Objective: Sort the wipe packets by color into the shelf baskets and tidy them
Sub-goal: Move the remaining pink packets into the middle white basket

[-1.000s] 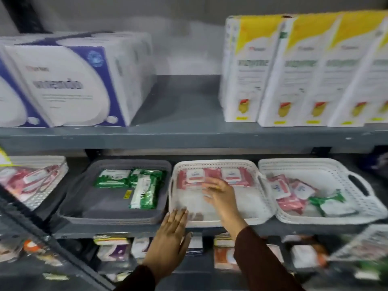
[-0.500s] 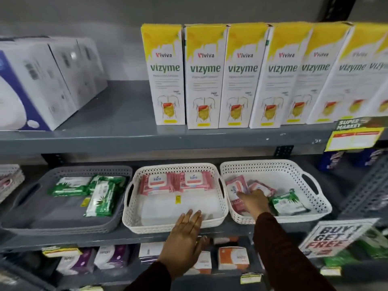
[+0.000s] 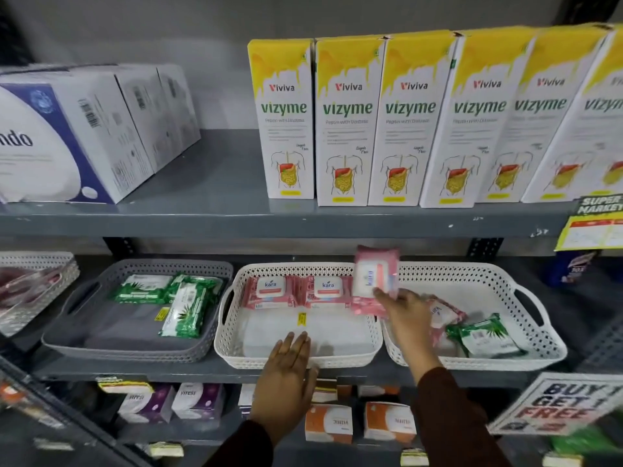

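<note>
My right hand grips a pink wipe packet, held upright over the gap between the middle white basket and the right white basket. Two pink packets lie side by side at the back of the middle basket. The right basket holds another pink packet and a green packet. Green packets lie in the grey basket on the left. My left hand rests flat, fingers apart, on the middle basket's front rim.
Yellow-and-white Vizyme boxes and white-and-blue boxes stand on the shelf above. Another white basket with pink packets sits at far left. Small boxes fill the lower shelf; a promo sign hangs at right.
My right hand went from the middle basket into the right basket, took a pink packet and lifted it up and left. My view shifted right. My left hand stayed on the rim.
</note>
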